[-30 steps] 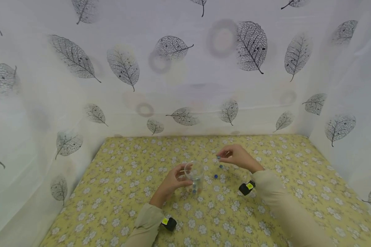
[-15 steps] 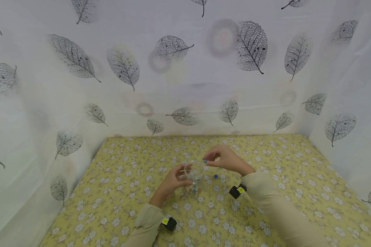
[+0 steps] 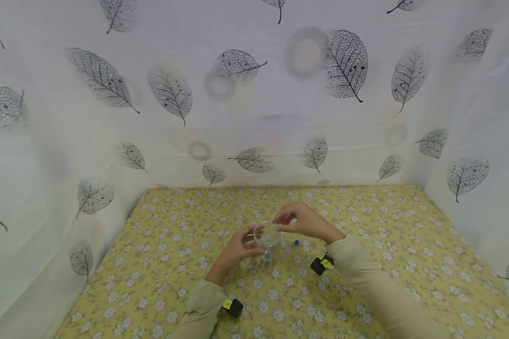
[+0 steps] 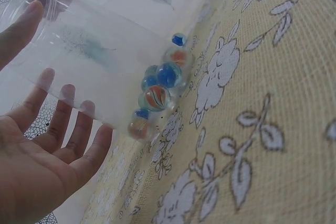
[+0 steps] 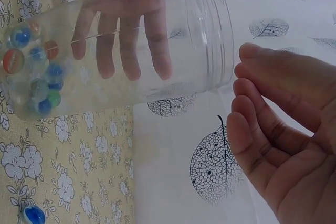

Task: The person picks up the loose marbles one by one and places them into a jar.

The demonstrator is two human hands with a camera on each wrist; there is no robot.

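A clear, lidless jar (image 3: 273, 252) with a threaded neck stands on the table, several glass marbles (image 4: 156, 97) at its bottom. My left hand (image 3: 239, 245) holds it from the left, thumb and fingers around its wall. In the left wrist view a blurred teal streak (image 4: 86, 51) shows inside the jar. At the jar's mouth is my right hand (image 3: 302, 221), thumb and fingertips right beside the rim (image 5: 224, 40). Nothing shows between those fingers (image 5: 247, 77), which are loosely curled. A blue marble (image 3: 297, 243) lies on the table to the jar's right.
A yellow floral cloth (image 3: 174, 282) covers the table. White sheeting with leaf prints (image 3: 254, 117) hangs behind and at both sides. Each wrist carries a small black camera, such as the one on the right wrist (image 3: 319, 266).
My right hand has carried a small blue marble left to the jar's mouth and let it go. One table marble seen earlier is hidden behind that hand. The left hand and jar have stayed put.
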